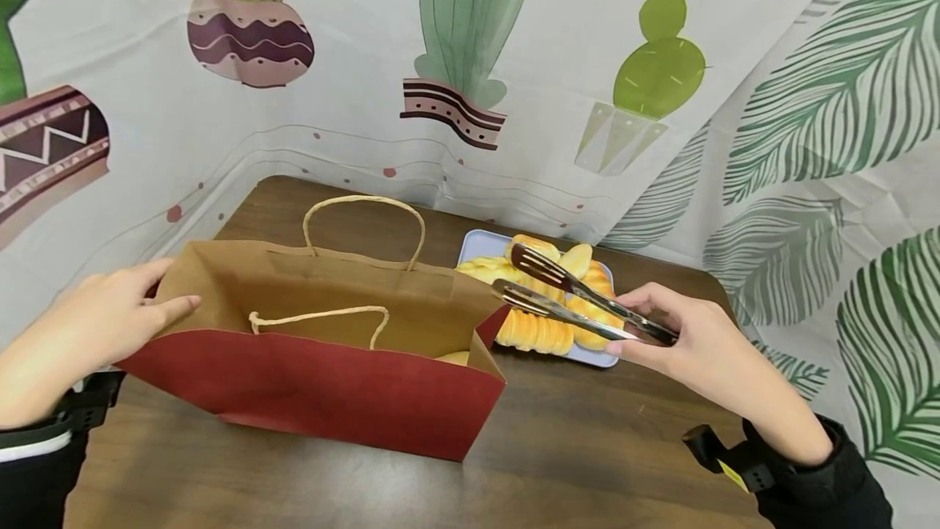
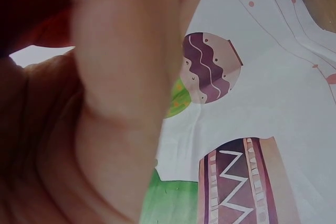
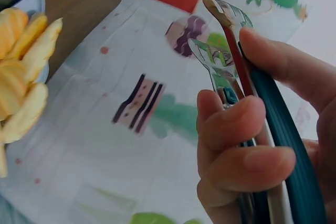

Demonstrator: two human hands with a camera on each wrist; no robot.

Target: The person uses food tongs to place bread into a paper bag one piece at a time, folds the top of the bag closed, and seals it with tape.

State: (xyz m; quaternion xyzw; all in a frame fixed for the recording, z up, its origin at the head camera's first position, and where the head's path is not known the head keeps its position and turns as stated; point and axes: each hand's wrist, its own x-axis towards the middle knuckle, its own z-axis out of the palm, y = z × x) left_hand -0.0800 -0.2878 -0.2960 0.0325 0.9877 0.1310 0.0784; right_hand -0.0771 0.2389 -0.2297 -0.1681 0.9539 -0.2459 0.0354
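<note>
A large paper bag, red outside and brown inside, stands with its mouth open on the table. My left hand grips its left edge, thumb on the inner side; in the left wrist view the hand fills much of the picture. A bit of yellow bread shows inside the bag at the right. My right hand holds metal serving tongs with slotted ends. The tong ends are apart with nothing between them, overlapping the bread rolls and near the bag's right edge in the head view.
A pale blue tray of several rolls sits behind and right of the bag on the brown wooden table. Two rope handles rise from the bag. A cactus-print cloth hangs behind the table.
</note>
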